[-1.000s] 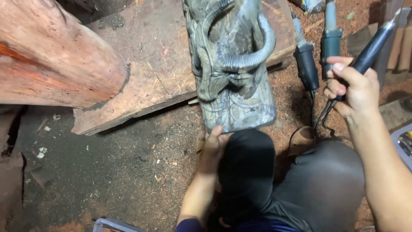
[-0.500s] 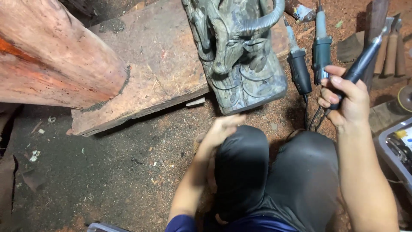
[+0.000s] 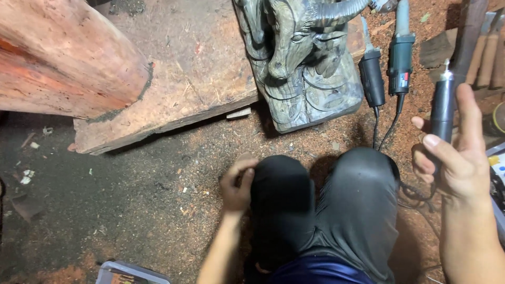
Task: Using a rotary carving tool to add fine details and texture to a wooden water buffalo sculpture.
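Observation:
My right hand point(image 3: 456, 152) grips a slim dark rotary hand tool point(image 3: 443, 100), held upright at the right edge, its cord trailing down by my knee. My left hand point(image 3: 238, 184) rests curled on my left knee in dark trousers point(image 3: 321, 205), holding nothing that I can see. A grey-green carved sculpture point(image 3: 302, 58) with curved horns stands on the ground ahead, leaning against a thick wooden slab point(image 3: 184, 79).
A large reddish log point(image 3: 63, 58) lies on the slab at the left. Two corded power tools point(image 3: 386, 68) lie right of the carving, with wooden-handled chisels point(image 3: 484, 47) beyond. Sawdust covers the ground. A clear plastic box point(image 3: 126, 272) sits at the bottom edge.
The view has drawn closer to the carving. My right hand has lifted the rotary tool from slanted to upright. My left hand has moved from the ground onto my knee.

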